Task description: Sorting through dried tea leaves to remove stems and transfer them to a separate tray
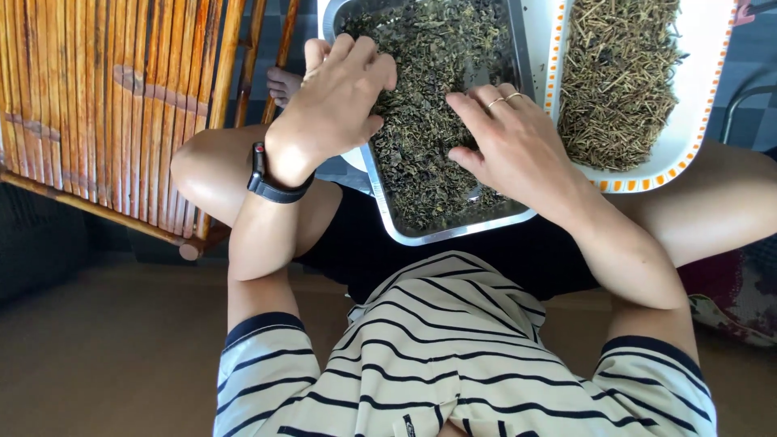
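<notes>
Striped shirt (453, 356) nearest. Both hands lie spread in dark dried leaves (421, 137) filling the metal tray (453, 231) on the lap: left hand (336, 101) loosely curled, right hand (506, 142) flat, neither gripping. Right, white tray (688, 129) holds separated stems (619, 73). Sorting judged partly done; much leaf remains.

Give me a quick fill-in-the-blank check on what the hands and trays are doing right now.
1. Both hands rest on dried leaves in a ____ tray made of metal.
2. The left hand has a black ____ on its wrist.
3. The right hand wears two ____ on its fingers.
4. The white tray with the orange-patterned rim holds dry ____.

Missing words: rectangular; watch; rings; stems
</notes>
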